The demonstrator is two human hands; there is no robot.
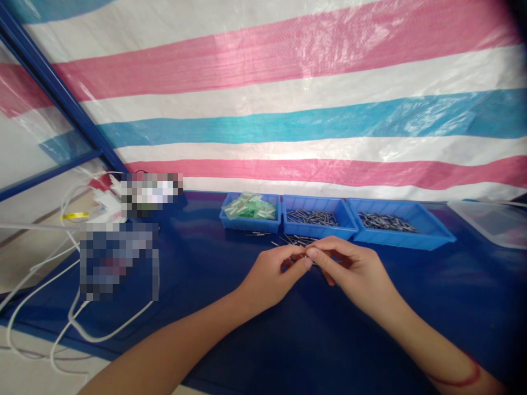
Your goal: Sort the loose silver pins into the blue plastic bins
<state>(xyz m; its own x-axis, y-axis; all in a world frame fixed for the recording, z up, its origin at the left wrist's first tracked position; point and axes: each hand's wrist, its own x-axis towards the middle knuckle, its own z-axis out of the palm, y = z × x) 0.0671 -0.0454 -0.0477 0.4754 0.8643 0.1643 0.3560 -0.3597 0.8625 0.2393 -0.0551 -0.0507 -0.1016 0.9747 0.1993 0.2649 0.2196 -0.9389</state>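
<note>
My left hand (pixel 274 274) and my right hand (pixel 352 266) meet at the fingertips above the blue table, both closed in a pinch. Whatever sits between the fingers is too small and too covered to make out. Just behind the hands lies a loose pile of thin metal pins (pixel 297 240), partly hidden by my fingers. Beyond it stand a blue bin (pixel 321 226) of short dark metal pins and, to its right, a longer blue bin (pixel 405 238) with similar pieces. The left blue bin (pixel 251 225) holds small green and clear plastic bags (pixel 252 207).
White cables (pixel 102 337) loop over the table's left side, near a white power strip (pixel 109 206) and blurred-out items. A clear plastic lid or tray (pixel 489 222) lies at the far right. A striped tarp (pixel 263 129) hangs behind, beside a blue frame post (pixel 53 88).
</note>
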